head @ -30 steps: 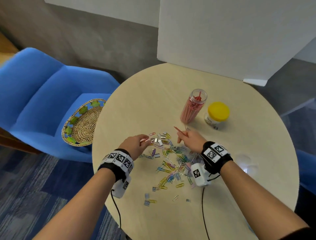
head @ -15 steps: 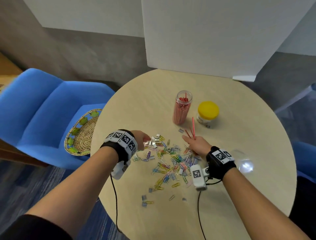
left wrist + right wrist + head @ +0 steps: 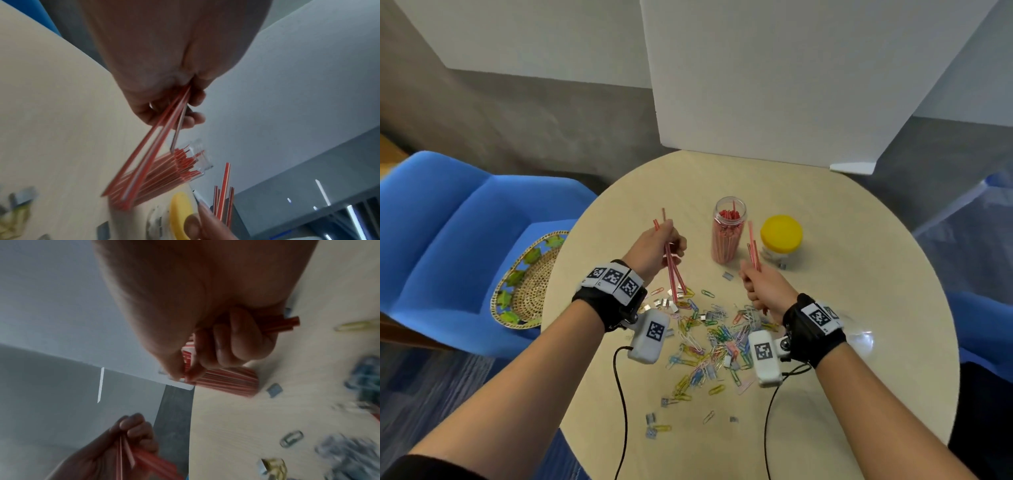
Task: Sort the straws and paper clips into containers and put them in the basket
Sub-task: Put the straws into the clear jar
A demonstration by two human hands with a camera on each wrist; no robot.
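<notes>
Left hand (image 3: 654,248) gripping thin red striped straws (image 3: 673,270), right hand (image 3: 765,289) fisted round more, clear straw-filled jar (image 3: 727,233) between them, yellow-lidded jar (image 3: 780,240) beside, coloured paper clips (image 3: 709,337) strewn on round beige table (image 3: 859,274), woven basket (image 3: 530,281) on blue chair (image 3: 448,226)

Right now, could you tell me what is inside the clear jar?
The clear jar stands open and upright, packed with red straws, one poking above the rest. Whether anything lies beneath them at the bottom cannot be seen; the straws cover it.
</notes>
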